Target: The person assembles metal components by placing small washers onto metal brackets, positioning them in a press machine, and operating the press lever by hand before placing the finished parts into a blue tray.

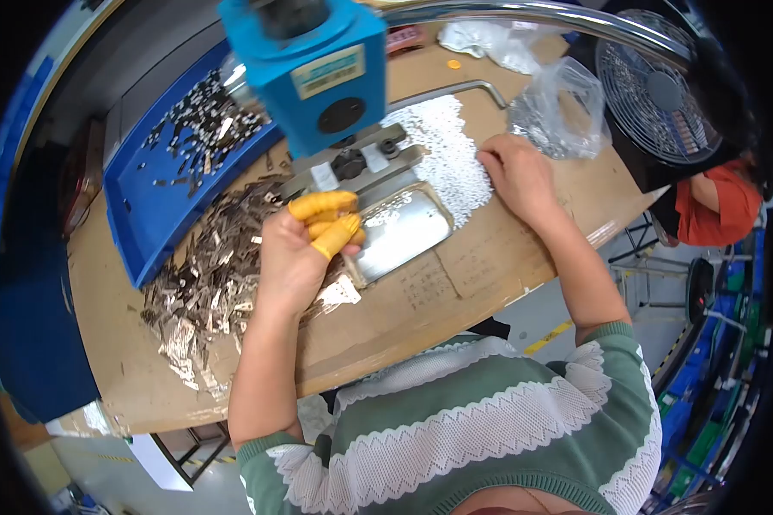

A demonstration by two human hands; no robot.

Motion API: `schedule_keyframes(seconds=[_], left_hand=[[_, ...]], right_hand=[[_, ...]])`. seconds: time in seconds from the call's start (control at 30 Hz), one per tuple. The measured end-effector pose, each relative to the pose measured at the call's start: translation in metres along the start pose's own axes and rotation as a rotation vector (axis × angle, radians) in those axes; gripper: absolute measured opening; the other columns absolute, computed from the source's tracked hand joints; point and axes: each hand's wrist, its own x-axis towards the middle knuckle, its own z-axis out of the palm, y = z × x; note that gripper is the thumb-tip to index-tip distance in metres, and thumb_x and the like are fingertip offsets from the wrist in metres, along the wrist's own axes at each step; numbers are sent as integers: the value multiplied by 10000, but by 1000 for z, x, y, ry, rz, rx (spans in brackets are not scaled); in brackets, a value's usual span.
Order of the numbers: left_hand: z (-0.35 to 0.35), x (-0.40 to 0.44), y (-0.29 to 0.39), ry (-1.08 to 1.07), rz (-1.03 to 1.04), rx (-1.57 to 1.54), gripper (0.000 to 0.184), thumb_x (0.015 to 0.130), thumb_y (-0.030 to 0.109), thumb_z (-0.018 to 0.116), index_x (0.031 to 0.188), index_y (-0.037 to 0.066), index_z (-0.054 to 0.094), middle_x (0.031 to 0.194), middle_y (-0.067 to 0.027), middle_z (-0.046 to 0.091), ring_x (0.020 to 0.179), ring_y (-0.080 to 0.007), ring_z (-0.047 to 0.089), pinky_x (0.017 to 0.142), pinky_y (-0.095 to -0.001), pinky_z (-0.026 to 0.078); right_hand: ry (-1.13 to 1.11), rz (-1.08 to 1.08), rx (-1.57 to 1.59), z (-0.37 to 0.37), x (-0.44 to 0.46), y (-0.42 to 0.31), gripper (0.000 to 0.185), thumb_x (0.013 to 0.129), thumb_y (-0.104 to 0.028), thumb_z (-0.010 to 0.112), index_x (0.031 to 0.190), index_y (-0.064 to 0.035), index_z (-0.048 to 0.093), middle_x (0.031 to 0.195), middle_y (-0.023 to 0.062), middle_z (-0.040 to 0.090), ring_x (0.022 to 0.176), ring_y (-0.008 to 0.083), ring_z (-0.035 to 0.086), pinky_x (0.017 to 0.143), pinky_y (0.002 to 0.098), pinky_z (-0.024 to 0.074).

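My left hand (305, 249) wears yellow finger covers and is closed, thumb against fingers, at the left edge of a shiny metal tray (404, 236); what it pinches is too small to make out. My right hand (520, 176) rests at the right edge of a pile of small white pieces (447, 154), its fingers curled and their tips partly hidden. A blue press head (331, 77) stands over a metal fixture (352, 163), just beyond my left hand. Flat metal strips (210, 249) lie heaped left of my left hand.
At the left, a blue bin (133, 227) holds dark and white parts. A clear plastic bag (567, 107) lies at the back right, near a black fan (661, 90). A bent metal rod (455, 87) lies behind the white pile. Another person (721, 206) is at the far right.
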Motion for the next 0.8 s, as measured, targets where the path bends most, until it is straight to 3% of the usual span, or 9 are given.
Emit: schedule_keyframes(seconds=[0.1, 0.23, 0.43, 0.57, 0.67, 0.77, 0.8], left_hand=[[1, 0, 6, 62, -46, -13, 284, 767, -24, 641, 1045, -30, 586, 816, -103, 641, 661, -151, 634, 549, -229, 523], [2, -2, 14, 56, -60, -15, 421, 751, -35, 644, 1154, -37, 522, 808, -89, 642, 669, -130, 637, 545, -214, 514], [4, -4, 17, 25, -5, 13, 543, 743, -54, 628, 1248, -50, 429, 808, -99, 644, 660, -122, 625, 557, -220, 509], [4, -4, 15, 6, 28, 63, 612, 752, -45, 601, 1308, -59, 346, 809, -110, 639, 662, -121, 618, 545, -219, 491], [1, 3, 14, -46, -4, -5, 658, 755, -25, 593, 1338, -57, 289, 799, -108, 633, 619, -111, 587, 501, -209, 452], [-7, 16, 18, -98, -54, -66, 690, 751, -16, 582, 1352, -64, 246, 778, -108, 625, 568, -102, 543, 466, -202, 406], [-6, 21, 24, -71, -38, -15, 694, 747, -14, 581, 1352, -68, 243, 770, -108, 622, 554, -101, 529, 458, -200, 393]], right_hand=[[-111, 208, 373, -12, 8, -24, 86, 791, -101, 619, 832, -25, 629, 791, 107, 624, 666, 229, 590, 597, 314, 461], [-124, 13, 842, -5, 13, -75, 99, 794, -90, 623, 851, -13, 599, 776, 109, 607, 651, 220, 580, 577, 290, 448], [45, -433, 495, 3, 18, -116, 114, 731, -51, 662, 787, -47, 563, 719, 84, 555, 682, 270, 536, 605, 336, 444], [86, -429, 484, 10, 15, -115, 111, 718, -50, 667, 771, -51, 569, 734, 93, 560, 684, 279, 526, 609, 349, 443], [-45, -326, 584, 9, 14, -111, 95, 737, -55, 671, 797, -37, 600, 747, 71, 585, 687, 230, 556, 615, 319, 454], [-166, -55, 931, -2, 12, -109, 89, 766, -59, 669, 836, -24, 625, 764, 51, 609, 700, 154, 569, 628, 279, 456], [-86, -81, 910, -3, 13, -106, 84, 775, -58, 664, 842, -23, 629, 771, 48, 613, 709, 137, 567, 635, 269, 453]])
